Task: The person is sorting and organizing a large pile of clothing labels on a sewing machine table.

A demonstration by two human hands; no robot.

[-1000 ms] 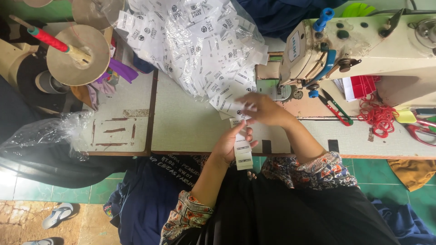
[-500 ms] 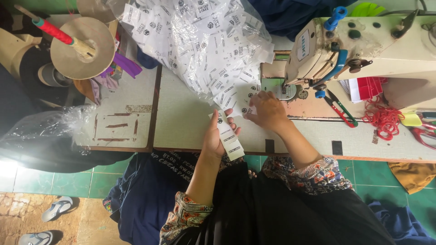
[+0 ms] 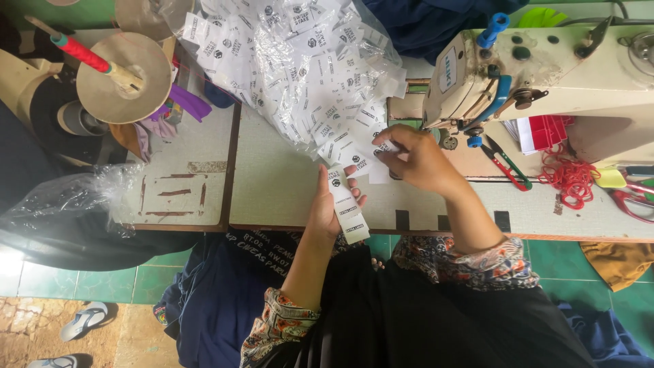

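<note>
Hands meet over the pale tabletop [image 3: 286, 191] in the head view. Left hand [image 3: 334, 211] is curled shut around a small stack of white garment labels [image 3: 347, 208], thumb pressing them flat, the stack jutting past the tabletop's near edge. Right hand [image 3: 415, 160] pinches a single label at the mouth of a clear plastic bag of labels [image 3: 300, 65], fingertips closed on it. These labels look light, thin and floppy, likely to slide apart, so gripping across the middle of the stack seems safest. Each is a narrow white rectangle with a small dark mark. Beside the right hand stands a cream sewing machine [image 3: 545, 75]; red-handled snips [image 3: 504, 163] lie beneath it.
</note>
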